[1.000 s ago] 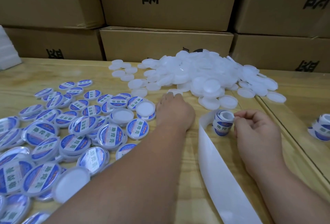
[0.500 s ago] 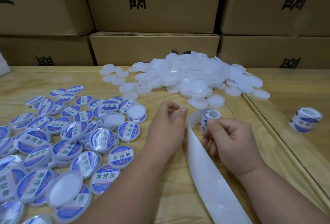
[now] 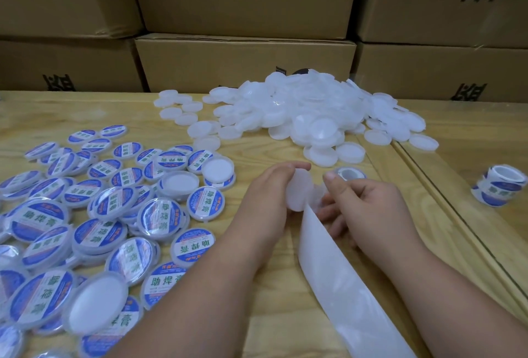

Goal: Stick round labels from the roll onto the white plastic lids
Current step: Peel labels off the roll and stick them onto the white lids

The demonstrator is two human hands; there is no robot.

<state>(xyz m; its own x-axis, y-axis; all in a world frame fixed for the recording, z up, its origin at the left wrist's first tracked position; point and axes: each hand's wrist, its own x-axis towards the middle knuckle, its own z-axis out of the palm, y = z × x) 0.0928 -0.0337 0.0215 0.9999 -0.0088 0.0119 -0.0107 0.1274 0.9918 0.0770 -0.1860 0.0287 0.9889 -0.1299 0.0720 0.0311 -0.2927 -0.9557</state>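
Observation:
My left hand (image 3: 267, 200) grips a blank white plastic lid (image 3: 300, 190), held on edge above the table. My right hand (image 3: 363, 209) is close against it on the right, fingers curled, pinching something at the lid's face; the label itself is blurred and mostly hidden. The label roll (image 3: 350, 173) lies just behind my right hand, and its white backing strip (image 3: 337, 280) trails toward me. A heap of blank white lids (image 3: 308, 112) sits at the back centre. Many labelled lids (image 3: 85, 215) with blue and white stickers cover the left.
A second label roll (image 3: 498, 187) stands at the right, past a groove in the wooden table (image 3: 423, 175). Stacked cardboard boxes (image 3: 245, 58) wall off the back edge.
My left hand picked a blank lid from near the heap and drew it back toward me. My right hand left the roll and came in against the lid.

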